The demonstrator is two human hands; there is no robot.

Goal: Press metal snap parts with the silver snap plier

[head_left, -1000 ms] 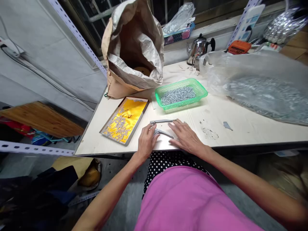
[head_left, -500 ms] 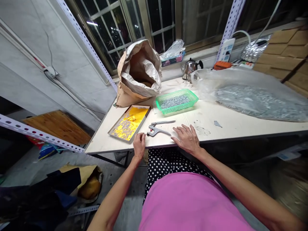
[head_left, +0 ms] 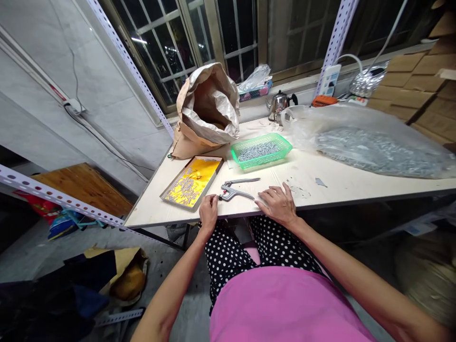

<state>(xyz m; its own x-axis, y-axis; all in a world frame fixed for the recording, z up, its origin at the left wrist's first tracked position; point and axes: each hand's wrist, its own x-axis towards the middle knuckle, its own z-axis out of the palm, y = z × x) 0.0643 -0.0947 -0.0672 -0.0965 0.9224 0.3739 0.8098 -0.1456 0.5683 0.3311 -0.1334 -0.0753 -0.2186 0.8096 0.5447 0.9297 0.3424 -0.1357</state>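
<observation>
My left hand (head_left: pixel 208 212) rests at the front edge of the table, its fingers curled together and nothing visible in them. It is beside a grey hand plier tool (head_left: pixel 235 191), which lies on the tabletop with its handles spread apart. My right hand (head_left: pixel 278 204) lies palm down on the table edge, fingers loosely apart and holding nothing, just right of the lower plier handle. Left of the pliers, a shallow tray (head_left: pixel 195 207) with a yellow bottom holds many small metal pieces. Behind them, a green plastic basket (head_left: pixel 245 164) contains more small metal pieces.
A large open paper sack (head_left: pixel 185 135) stands at the back left of the table (head_left: pixel 320 195). On the right lies a clear plastic bag (head_left: pixel 377 147) full of metal parts. A metal kettle (head_left: pixel 279 104) stands by the window; cardboard boxes (head_left: pixel 406 95) are stacked at far right.
The view has shifted slightly, and my legs show more, with the knees apart under the table edge. Both hands stay nearly in place; the pliers, tray and basket have not moved.
</observation>
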